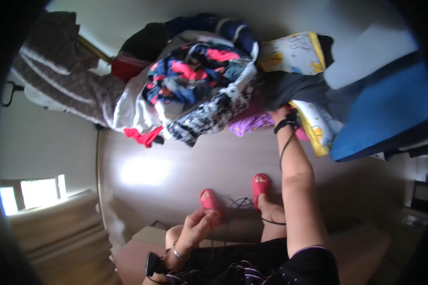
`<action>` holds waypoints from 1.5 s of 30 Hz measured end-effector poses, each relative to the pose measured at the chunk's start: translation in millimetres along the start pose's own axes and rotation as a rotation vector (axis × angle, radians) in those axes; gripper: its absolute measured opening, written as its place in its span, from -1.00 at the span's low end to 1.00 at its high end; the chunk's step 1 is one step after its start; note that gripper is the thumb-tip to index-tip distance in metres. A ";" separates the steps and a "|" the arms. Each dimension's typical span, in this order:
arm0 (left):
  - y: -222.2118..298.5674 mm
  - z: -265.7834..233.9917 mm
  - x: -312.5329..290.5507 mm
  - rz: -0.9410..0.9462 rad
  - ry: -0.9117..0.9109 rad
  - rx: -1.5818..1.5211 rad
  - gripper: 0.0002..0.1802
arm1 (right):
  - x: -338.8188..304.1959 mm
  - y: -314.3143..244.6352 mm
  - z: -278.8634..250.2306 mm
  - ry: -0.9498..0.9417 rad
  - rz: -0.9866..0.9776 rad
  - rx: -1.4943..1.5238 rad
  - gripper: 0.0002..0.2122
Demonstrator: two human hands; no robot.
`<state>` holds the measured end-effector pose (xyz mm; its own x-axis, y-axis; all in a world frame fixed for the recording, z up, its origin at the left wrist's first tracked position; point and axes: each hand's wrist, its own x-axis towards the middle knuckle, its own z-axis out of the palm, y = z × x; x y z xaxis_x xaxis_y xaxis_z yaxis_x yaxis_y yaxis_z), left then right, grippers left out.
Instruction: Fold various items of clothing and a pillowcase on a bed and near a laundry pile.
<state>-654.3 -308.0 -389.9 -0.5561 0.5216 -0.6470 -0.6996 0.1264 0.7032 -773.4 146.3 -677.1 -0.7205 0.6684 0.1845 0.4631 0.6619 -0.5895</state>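
My right arm stretches forward to the clothes pile. My right hand (281, 114) is at the lower edge of a dark grey garment (295, 89), and its fingers are hidden by the cloth. Beside it lie a purple patterned cloth (251, 122) and a white cloth with yellow trim (318, 124). My left hand (198, 227) hovers above my lap, fingers curled together, with nothing visible in it. Left of the grey garment are heaped a navy garment with red print (190, 71) and a black-and-white patterned one (202, 118).
A brown fuzzy blanket (76, 85) hangs at the far left, and a blue cloth (385, 109) spreads at the right. Red slippers (260, 189) are on my feet on the pale floor (185, 156). A thin dark cable (241, 203) lies between them.
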 end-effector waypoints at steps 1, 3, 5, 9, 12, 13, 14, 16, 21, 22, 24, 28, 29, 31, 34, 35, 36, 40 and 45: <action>-1.4 -0.6 -1.0 0.022 -0.005 0.042 -0.75 | -3.1 -17.3 -4.5 0.011 0.079 0.270 -0.60; -5.7 -2.1 -1.1 0.023 -0.017 0.049 -0.77 | -13.6 -44.8 -18.1 0.005 0.218 0.727 -0.54; -10.2 -4.4 -0.1 -0.063 -0.011 0.039 -0.79 | -26.9 -65.3 -21.0 -0.023 0.373 0.825 -0.47; -15.4 -8.3 10.1 -0.083 -0.004 0.040 -0.81 | -34.1 -60.4 21.7 -0.192 0.107 0.149 -0.46; -15.3 -6.9 19.8 -0.170 0.028 0.134 -0.81 | -26.2 -15.3 82.9 -0.135 0.226 0.167 -0.39; -14.2 -5.7 21.7 -0.136 -0.010 0.106 -0.81 | -21.4 0.9 101.5 -0.121 0.295 0.340 -0.39; -12.7 -3.7 22.6 -0.114 -0.025 0.099 -0.82 | -15.8 16.6 112.8 -0.153 0.190 -0.002 -0.64; -8.0 0.1 20.6 -0.089 -0.035 0.079 -0.82 | -3.7 39.1 109.2 -0.187 0.252 0.088 -0.62; 7.9 11.3 2.2 -0.032 -0.130 0.202 -0.75 | -42.2 -23.9 -15.9 -0.397 0.615 0.950 -0.70; 10.0 13.6 -3.7 -0.002 -0.132 0.170 -0.75 | -48.6 -49.0 -53.2 -0.494 0.560 1.205 -0.70; 12.7 16.7 -14.4 -0.003 -0.223 0.158 -0.75 | -62.4 -101.9 -123.5 -0.599 0.617 1.385 -0.65; 13.8 15.3 -42.6 0.149 -0.225 0.195 -0.73 | -92.2 -180.1 -253.4 -0.634 0.410 1.749 -0.59; 16.4 14.4 -49.1 0.293 -0.246 0.270 -0.72 | -97.6 -195.5 -285.6 -0.629 0.359 1.827 -0.59; 24.7 14.0 -64.3 0.359 -0.276 0.250 -0.69 | -113.0 -225.6 -347.3 -0.516 0.364 1.867 -0.60; 46.1 26.6 -86.9 0.592 -0.225 0.320 -0.54 | -147.4 -279.1 -420.0 -0.606 0.166 1.825 -0.61; 55.6 35.1 -94.0 0.689 -0.159 0.361 -0.46 | -164.4 -296.3 -437.6 -0.544 0.203 1.748 -0.61; 64.4 42.6 -103.0 0.822 -0.154 0.392 -0.35 | -183.5 -311.6 -452.9 -0.572 0.200 1.682 -0.59; 87.4 74.1 -145.3 0.920 -0.457 0.100 -0.04 | -262.6 -353.4 -474.1 -0.792 0.038 1.510 -0.57; 103.5 69.4 -221.4 1.000 -0.633 0.139 -0.24 | -334.9 -373.9 -496.8 -0.645 0.143 1.286 -0.61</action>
<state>-572.5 -351.8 -153.4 -0.4792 0.7596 0.4398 -0.0049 -0.5034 0.8640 -448.8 -156.3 -127.8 -0.9723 0.2054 -0.1113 0.0239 -0.3863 -0.9220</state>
